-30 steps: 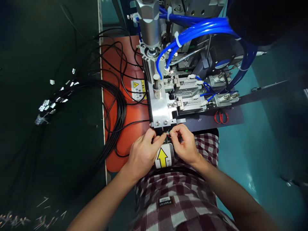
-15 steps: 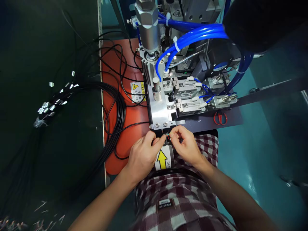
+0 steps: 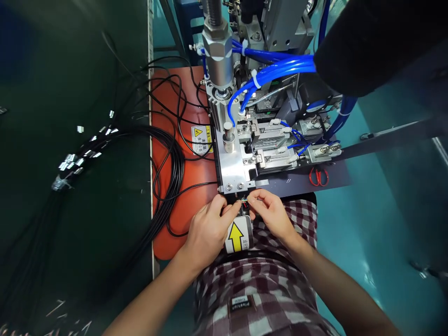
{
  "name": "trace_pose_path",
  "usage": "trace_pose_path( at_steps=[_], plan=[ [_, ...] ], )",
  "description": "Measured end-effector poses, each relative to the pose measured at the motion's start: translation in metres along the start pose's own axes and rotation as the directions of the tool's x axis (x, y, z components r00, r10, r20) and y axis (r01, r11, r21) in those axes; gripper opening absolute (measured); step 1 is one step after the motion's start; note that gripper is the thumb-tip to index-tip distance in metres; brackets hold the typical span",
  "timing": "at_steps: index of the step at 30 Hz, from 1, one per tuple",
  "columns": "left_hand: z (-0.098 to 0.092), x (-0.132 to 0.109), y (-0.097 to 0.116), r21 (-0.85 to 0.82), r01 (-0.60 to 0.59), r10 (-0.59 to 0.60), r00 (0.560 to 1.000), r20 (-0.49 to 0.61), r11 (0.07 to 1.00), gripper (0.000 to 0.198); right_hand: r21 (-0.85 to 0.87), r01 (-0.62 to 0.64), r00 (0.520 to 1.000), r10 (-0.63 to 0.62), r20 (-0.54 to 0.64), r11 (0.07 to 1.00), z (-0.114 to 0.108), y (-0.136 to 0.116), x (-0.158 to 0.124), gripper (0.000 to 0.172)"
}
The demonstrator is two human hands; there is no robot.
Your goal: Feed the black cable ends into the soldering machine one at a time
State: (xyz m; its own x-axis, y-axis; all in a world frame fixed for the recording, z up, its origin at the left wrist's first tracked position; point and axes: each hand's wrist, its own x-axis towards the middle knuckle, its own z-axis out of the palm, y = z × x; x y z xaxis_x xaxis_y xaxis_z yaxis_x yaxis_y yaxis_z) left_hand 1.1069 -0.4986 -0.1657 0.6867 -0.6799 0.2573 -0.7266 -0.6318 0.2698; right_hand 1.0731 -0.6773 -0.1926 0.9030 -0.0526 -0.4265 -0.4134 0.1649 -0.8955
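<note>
Centrally, just below the middle of the frame: left hand [image 3: 210, 228] and right hand [image 3: 271, 214] drawn together, fingertips almost meeting. Both pinched, thumb against forefinger, on the coloured wires [image 3: 244, 201], a tiny red-and-green tuft between the two hands, too small to tell strand from strand. Wires held right at the lower edge of the machine's metal plate [image 3: 233, 170], just under its two screws and just above the yellow arrow label [image 3: 238, 235]. Left hand partly over that label, right hand beside its upper right corner.

Above the plate, towards the top of the frame, a steel cylinder [image 3: 219, 51] standing upright, with blue hoses [image 3: 276, 67] looping off to the upper right. Right of the hands, red scissors [image 3: 318, 176] lying flat on the dark shelf [image 3: 336, 175].

Left of the machine, an orange mat [image 3: 163, 242] bearing a yellow warning sticker [image 3: 202, 138], with loops of black cable [image 3: 177, 163] sprawled across it. Further left, over the dark green surface [image 3: 52, 70], a fan of metal-tipped cable ends [image 3: 80, 156], well apart from both hands. Along the bottom of the frame, a checked shirt [image 3: 259, 289] between the forearms.
</note>
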Motion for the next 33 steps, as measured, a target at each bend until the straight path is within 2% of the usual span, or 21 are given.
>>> trace_pose_path(
  at_steps=[6,11,14,19,25,31,33],
  plan=[
    [0.001,-0.002,-0.001,-0.025,0.012,-0.012,1.000,0.002,1.000,0.031,-0.023,0.059,0.998,-0.059,-0.014,0.998,0.000,0.001,-0.001,0.025],
    [0.001,-0.001,-0.001,-0.020,0.009,-0.010,1.000,-0.009,1.000,0.031,-0.081,0.029,0.999,-0.031,-0.019,0.996,0.002,0.000,0.000,0.020],
    [0.001,-0.001,-0.001,-0.030,0.010,-0.010,1.000,-0.013,1.000,0.030,-0.165,0.094,0.995,-0.099,-0.025,0.982,0.003,0.001,0.000,0.016],
    [0.001,-0.001,-0.001,-0.022,0.005,-0.005,1.000,-0.014,1.000,0.031,-0.376,0.263,0.957,-0.289,-0.015,0.889,0.000,0.003,0.001,0.012],
    [0.000,0.001,0.000,0.004,-0.007,0.007,1.000,-0.025,1.000,0.030,-0.450,0.268,0.954,-0.298,0.003,0.852,0.001,-0.006,-0.001,0.009],
    [-0.002,0.003,0.001,0.044,-0.016,0.017,0.999,-0.031,0.999,0.030,-0.693,0.321,0.910,-0.413,0.037,0.645,0.006,-0.017,-0.007,0.011],
    [-0.002,0.003,0.002,0.053,-0.019,0.021,0.999,-0.032,0.998,0.030,-0.701,0.297,0.917,-0.397,0.022,0.648,0.007,-0.018,-0.007,0.011]
  ],
)
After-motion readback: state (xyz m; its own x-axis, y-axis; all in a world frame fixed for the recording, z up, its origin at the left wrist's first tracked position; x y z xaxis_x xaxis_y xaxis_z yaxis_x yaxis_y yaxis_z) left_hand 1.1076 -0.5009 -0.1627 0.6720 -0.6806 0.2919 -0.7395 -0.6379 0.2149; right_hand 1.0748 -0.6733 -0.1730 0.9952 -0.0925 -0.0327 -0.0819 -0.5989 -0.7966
